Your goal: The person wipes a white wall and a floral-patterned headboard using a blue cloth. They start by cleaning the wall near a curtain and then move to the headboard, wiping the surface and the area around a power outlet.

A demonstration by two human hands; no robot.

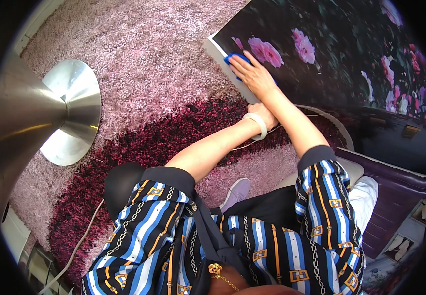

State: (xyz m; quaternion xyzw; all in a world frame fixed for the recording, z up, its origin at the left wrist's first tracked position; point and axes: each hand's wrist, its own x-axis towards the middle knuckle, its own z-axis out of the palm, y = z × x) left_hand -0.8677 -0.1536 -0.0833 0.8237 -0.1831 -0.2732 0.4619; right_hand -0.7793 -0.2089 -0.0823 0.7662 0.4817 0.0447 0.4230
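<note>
A large dark panel picture with pink flowers (316, 78) lies tilted at the upper right, its pale side edge (216, 49) facing left. My right hand (256, 78) is pressed over that edge, fingers extended and close together. Beneath them a blue cloth (241, 57) shows around the fingers and palm. My left hand (263, 114), below a white bangle (257, 126), is curled at the picture's near corner and seems to grip it. The right forearm passes above it and partly hides its fingers.
Shaggy pink and dark red carpet (149, 54) covers the floor. A metal pedestal base (71, 113) stands at left. A white cord (82, 241) runs at lower left. Purple padded furniture (380, 191) is at right, beside a white cloth bundle (364, 204). One lilac shoe (236, 193) shows below my arms.
</note>
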